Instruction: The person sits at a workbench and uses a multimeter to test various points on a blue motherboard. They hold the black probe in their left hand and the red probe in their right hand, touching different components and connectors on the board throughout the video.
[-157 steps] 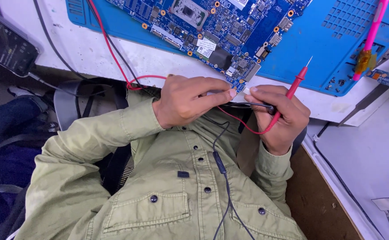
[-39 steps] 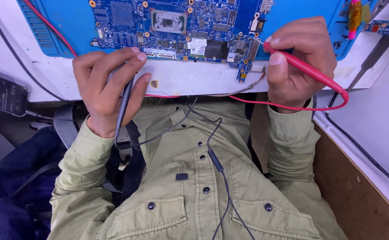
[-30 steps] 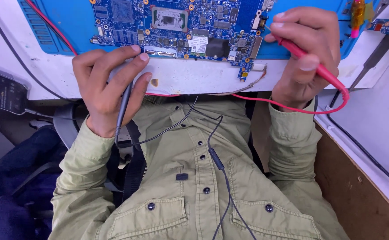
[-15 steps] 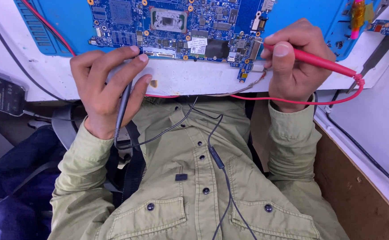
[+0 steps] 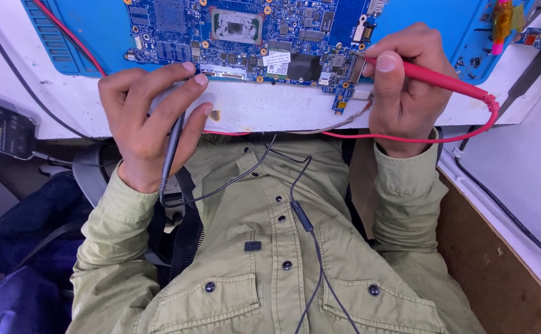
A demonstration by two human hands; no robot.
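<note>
**Two probes at the edge of a blue board**

Nearest the camera, a thin black cord (image 5: pixel 307 222) hangs down an olive shirt (image 5: pixel 264 260). Above it, the left hand (image 5: pixel 150 124) is closed around a black probe (image 5: pixel 171 148), its tip up by the board's lower edge. The right hand (image 5: pixel 406 93) pinches a red probe (image 5: pixel 434 77), tip touching the blue circuit board (image 5: pixel 252 34). The board lies on a blue mat (image 5: pixel 97 28) over the white bench (image 5: pixel 270 111). Far left sits a dark meter (image 5: pixel 1 127).

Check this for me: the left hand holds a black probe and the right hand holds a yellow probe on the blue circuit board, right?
Not quite. In the head view the right hand holds a red probe, not yellow. The rest is right.
</note>
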